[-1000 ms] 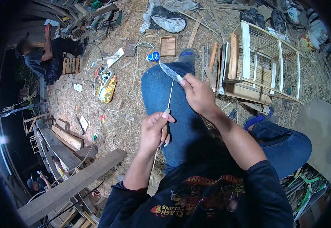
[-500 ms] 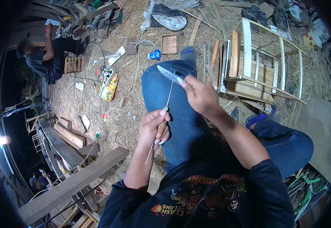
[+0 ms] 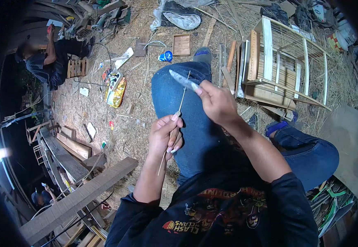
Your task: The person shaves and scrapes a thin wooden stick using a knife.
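My left hand (image 3: 165, 133) is closed round a thin pale stick (image 3: 182, 99), which runs up over my jeans leg and down past my wrist. My right hand (image 3: 218, 103) grips a knife by its handle, mostly hidden in the fingers. The knife's blade (image 3: 181, 79) points to the upper left and crosses the stick near its upper end. Between the fingers of my left hand a brownish piece also shows; I cannot make out what it is.
A slatted wood-and-wire cage (image 3: 283, 66) lies at the right. Ahead are a small wooden box (image 3: 181, 45) and a blue can (image 3: 165, 56). A yellow bag (image 3: 116, 95) and a thick beam (image 3: 80, 197) are at the left. Two other people sit at the far left.
The knife blade has shifted slightly left and down, and now crosses the stick below its tip. My left hand has moved slightly left and down. Both hands keep their hold.
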`<control>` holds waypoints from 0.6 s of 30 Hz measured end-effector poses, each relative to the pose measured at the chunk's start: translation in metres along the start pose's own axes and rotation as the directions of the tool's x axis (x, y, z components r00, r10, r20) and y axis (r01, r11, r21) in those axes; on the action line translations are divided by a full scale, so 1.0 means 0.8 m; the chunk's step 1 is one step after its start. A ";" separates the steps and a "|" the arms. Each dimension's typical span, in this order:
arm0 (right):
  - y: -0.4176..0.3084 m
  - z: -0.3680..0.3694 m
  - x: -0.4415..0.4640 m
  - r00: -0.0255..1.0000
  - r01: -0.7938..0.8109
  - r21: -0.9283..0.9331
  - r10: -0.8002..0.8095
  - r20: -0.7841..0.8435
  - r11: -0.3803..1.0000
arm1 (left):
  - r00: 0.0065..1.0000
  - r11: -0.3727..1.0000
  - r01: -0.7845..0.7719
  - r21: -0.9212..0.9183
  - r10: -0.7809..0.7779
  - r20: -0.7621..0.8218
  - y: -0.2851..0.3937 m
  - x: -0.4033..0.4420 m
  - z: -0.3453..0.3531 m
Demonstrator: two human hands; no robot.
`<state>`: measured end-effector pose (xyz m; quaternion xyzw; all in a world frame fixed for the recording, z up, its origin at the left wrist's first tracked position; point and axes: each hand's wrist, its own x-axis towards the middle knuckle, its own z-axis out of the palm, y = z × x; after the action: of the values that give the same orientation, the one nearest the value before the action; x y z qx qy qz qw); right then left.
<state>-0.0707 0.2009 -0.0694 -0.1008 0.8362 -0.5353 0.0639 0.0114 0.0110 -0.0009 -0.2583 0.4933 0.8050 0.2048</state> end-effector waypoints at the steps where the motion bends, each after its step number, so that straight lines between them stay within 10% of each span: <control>1: 0.000 0.002 -0.001 1.000 0.002 0.002 -0.002 0.003 1.000 | 1.000 1.000 -0.004 -0.005 0.004 0.002 0.001 0.000 0.001; 18: -0.019 -0.002 -0.032 0.997 0.019 -0.044 -0.016 0.077 0.999 | 1.000 1.000 -0.017 0.011 0.017 0.005 0.000 0.001 -0.001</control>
<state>-0.0445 0.2018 -0.0550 -0.1301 0.8439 -0.5128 0.0889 0.0108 0.0102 -0.0017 -0.2509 0.4994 0.8047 0.2004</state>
